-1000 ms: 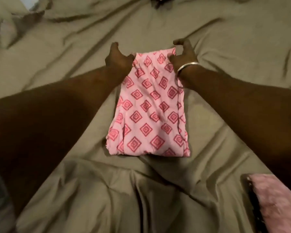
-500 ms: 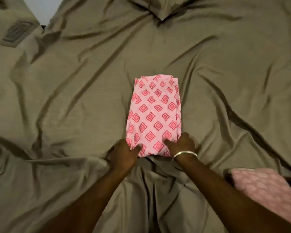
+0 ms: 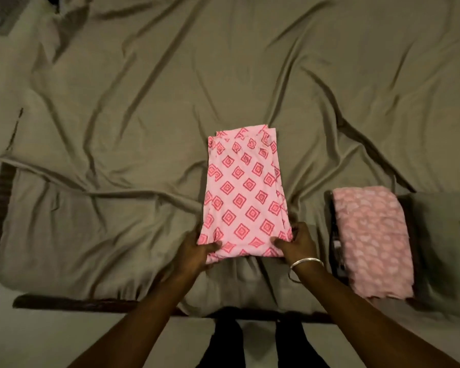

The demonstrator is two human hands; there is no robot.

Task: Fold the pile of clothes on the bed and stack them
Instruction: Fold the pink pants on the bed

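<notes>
A folded pink garment with red diamond print (image 3: 243,189) lies on the olive bed sheet (image 3: 144,128), long side pointing away from me. My left hand (image 3: 194,252) grips its near left corner, thumb on top and fingers under the edge. My right hand (image 3: 298,245), with a silver bangle at the wrist, grips the near right corner the same way. To the right, a stack of folded clothes topped by a pale pink patterned piece (image 3: 372,240) rests near the bed's front edge, apart from both hands.
The dark wooden bed frame (image 3: 91,305) runs along the near edge and up the left side. The sheet is wrinkled all over. A dark item (image 3: 336,245) shows under the pink stack. My legs (image 3: 252,343) stand against the frame.
My hands moved from the garment's far end to its near end and now grip the near corners. The camera pulled back, bringing the bed frame and the folded stack into view.
</notes>
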